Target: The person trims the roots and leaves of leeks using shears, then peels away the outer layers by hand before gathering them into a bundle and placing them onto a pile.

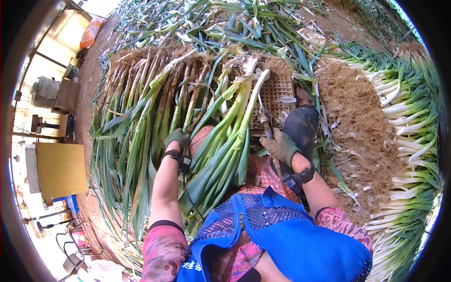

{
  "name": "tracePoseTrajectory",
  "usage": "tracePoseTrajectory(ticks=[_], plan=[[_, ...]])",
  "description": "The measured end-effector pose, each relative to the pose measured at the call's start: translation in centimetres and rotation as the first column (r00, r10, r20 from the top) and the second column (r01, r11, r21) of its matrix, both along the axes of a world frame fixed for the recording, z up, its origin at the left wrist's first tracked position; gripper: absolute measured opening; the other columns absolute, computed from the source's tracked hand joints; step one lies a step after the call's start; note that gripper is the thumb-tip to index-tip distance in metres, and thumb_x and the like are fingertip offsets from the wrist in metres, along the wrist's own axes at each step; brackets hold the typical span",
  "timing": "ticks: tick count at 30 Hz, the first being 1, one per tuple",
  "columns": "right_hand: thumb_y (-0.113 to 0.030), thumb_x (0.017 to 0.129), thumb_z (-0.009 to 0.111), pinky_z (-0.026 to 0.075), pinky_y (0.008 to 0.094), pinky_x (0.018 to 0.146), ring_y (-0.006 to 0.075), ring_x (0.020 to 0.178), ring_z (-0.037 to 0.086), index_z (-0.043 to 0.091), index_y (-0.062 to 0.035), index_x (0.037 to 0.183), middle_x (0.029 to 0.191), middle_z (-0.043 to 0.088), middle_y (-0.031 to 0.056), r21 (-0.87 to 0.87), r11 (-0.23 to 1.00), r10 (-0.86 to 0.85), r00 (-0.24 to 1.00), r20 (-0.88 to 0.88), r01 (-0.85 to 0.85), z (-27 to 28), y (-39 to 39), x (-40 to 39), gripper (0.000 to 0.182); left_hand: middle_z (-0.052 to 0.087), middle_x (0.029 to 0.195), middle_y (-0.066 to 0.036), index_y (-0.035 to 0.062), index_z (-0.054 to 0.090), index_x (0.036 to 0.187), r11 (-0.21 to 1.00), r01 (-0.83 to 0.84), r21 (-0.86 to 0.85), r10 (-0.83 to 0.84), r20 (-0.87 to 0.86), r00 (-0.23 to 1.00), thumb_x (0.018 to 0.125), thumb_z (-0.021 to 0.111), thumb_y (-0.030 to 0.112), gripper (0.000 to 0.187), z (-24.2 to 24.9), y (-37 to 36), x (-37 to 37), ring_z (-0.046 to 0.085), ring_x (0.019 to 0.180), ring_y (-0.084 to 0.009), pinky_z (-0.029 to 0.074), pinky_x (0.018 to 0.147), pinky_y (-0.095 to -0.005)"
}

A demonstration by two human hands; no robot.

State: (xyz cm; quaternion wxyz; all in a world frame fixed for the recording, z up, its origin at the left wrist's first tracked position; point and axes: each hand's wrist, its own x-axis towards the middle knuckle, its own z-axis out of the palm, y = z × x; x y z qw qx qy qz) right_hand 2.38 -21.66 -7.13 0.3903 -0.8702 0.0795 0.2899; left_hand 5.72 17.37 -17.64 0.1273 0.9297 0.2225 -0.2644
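Note:
My left hand (178,139), in a dark green glove, is curled around a green onion at the right edge of an uncleaned row (141,101). Its fingertips are partly hidden among the leaves. My right hand (281,146), also gloved, is closed around a slim wand (265,121) with a hose trailing down past the wrist. The wand's tip points up and away from me. Between my hands, several green onions with pale, cleaned stalks (242,101) lie across my lap, their leaves toward me.
A yellowish plastic crate (275,94) stands ahead. Loose leaves (249,23) cover the ground beyond. At the right, a heap of cut roots (361,136) borders a long row of white-stalked green onions (411,155). A yellow board (62,169) and chair frame (84,237) are left.

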Motion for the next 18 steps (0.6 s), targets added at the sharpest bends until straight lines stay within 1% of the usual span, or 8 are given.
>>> tracePoseTrajectory(ticks=[5,7,9,13,14,16,17,18], plan=[[-0.048,0.081,0.064,0.049,0.0435,0.083,0.0406,0.092,0.065,0.058,0.0034,0.105,0.092,0.066,0.0269,-0.062,0.998,0.020,0.998,0.068,-0.016,-1.6,-0.8,0.2,0.057,0.071,0.105,-0.016,0.0128,0.072,0.108,1.000,-0.004,0.029,-0.001,0.158,0.988,0.079,0.062,0.035,0.037,8.6,0.6,-0.2,0.068,0.098,-0.0320,0.051,0.088,-0.0406],[-0.050,0.081,0.063,0.049,0.0438,0.084,0.0409,0.092,0.065,0.058,0.0040,0.104,0.093,0.066,0.0274,-0.016,1.000,0.019,0.999,0.047,-0.019,-1.7,-0.8,0.2,0.059,0.072,0.100,-0.013,0.0110,0.071,0.107,0.971,0.075,-0.226,-0.009,0.282,0.959,0.081,0.066,0.034,0.035,8.8,4.2,0.6,0.070,0.091,-0.0251,0.053,0.085,-0.0363],[-0.053,0.079,0.061,0.049,0.0445,0.085,0.0417,0.094,0.065,0.058,0.0045,0.104,0.095,0.066,0.0288,0.048,0.998,0.029,0.999,0.027,-0.031,-2.8,-0.9,0.5,0.063,0.073,0.096,-0.008,0.0099,0.071,0.109,0.833,0.234,-0.502,-0.037,0.371,0.928,0.085,0.068,0.033,0.034,15.2,2.2,1.2,0.068,0.086,-0.0177,0.053,0.081,-0.0327],[-0.049,0.082,0.062,0.051,0.0406,0.085,0.0355,0.091,0.067,0.059,0.0027,0.104,0.096,0.066,0.0255,0.363,0.928,0.015,0.984,0.178,-0.079,-11.6,-1.7,0.9,0.056,0.070,0.094,-0.004,0.0044,0.067,0.117,0.808,0.407,-0.426,-0.041,0.649,0.760,0.091,0.066,0.035,0.040,23.8,-5.6,4.8,0.062,0.082,-0.0114,0.050,0.074,-0.0295],[-0.047,0.083,0.063,0.052,0.0395,0.085,0.0333,0.091,0.067,0.060,0.0013,0.105,0.098,0.067,0.0240,0.370,0.912,0.074,0.958,0.277,-0.177,-10.6,-1.6,0.6,0.053,0.071,0.095,-0.005,0.0044,0.067,0.117,0.795,0.423,-0.434,-0.080,0.616,0.783,0.091,0.065,0.038,0.042,23.6,-6.6,6.5,0.062,0.083,-0.0125,0.050,0.075,-0.0302],[-0.047,0.085,0.065,0.052,0.0402,0.088,0.0306,0.094,0.066,0.060,-0.0048,0.109,0.105,0.067,0.0182,0.482,0.867,0.027,0.977,0.211,-0.128,-8.9,-1.5,0.1,0.049,0.071,0.096,-0.007,0.0043,0.067,0.117,0.765,0.457,-0.455,-0.165,0.547,0.821,0.091,0.063,0.042,0.046,22.9,-8.7,9.2,0.063,0.084,-0.0146,0.050,0.077,-0.0316],[-0.049,0.085,0.067,0.052,0.0421,0.090,0.0302,0.098,0.066,0.059,-0.0094,0.112,0.110,0.067,0.0138,0.570,0.821,-0.062,0.998,0.034,0.031,-8.4,-1.5,-0.1,0.048,0.072,0.102,-0.012,0.0048,0.067,0.119,0.854,0.439,-0.279,-0.302,0.421,0.855,0.090,0.061,0.051,0.054,24.6,-11.6,8.6,0.064,0.088,-0.0195,0.050,0.083,-0.0342],[-0.049,0.085,0.067,0.052,0.0421,0.090,0.0302,0.098,0.066,0.059,-0.0094,0.112,0.110,0.067,0.0138,0.571,0.820,-0.067,0.997,0.036,0.035,-8.3,-1.7,-0.3,0.048,0.072,0.102,-0.012,0.0048,0.067,0.119,0.852,0.444,-0.277,-0.307,0.422,0.853,0.090,0.061,0.051,0.054,24.7,-11.9,8.5,0.064,0.088,-0.0195,0.050,0.083,-0.0342]])
